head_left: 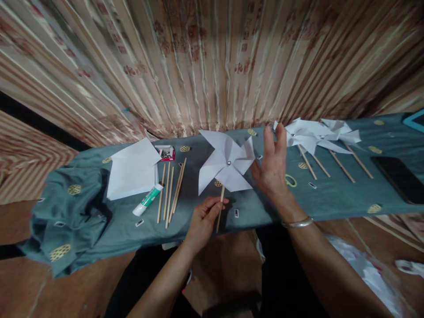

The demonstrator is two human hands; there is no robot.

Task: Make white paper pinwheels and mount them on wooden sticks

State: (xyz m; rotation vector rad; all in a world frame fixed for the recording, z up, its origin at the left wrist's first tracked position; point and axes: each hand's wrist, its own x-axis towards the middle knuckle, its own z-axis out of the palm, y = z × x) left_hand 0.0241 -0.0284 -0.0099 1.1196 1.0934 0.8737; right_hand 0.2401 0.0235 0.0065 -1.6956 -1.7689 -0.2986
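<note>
A white paper pinwheel (217, 165) with a silver pin at its centre stands out from a thin wooden stick (219, 216). My left hand (203, 221) pinches that stick between thumb and fingers, below the paper blades. To the right of the blades, my right hand (273, 163) is raised with its fingers stretched up and apart. It holds nothing, and its thumb side is close to a blade; whether they touch I cannot tell. Farther right, several finished-looking white pinwheels (311, 130) lie overlapping on the cloth, beside the right hand.
On the left lie a stack of white paper (132, 172), a small red box of pins (166, 153), a glue tube (148, 199) and several wooden sticks (168, 194). Green-handled scissors (291, 180) and a black phone (399, 179) are on the right. A teal cloth (251, 212) covers the narrow table.
</note>
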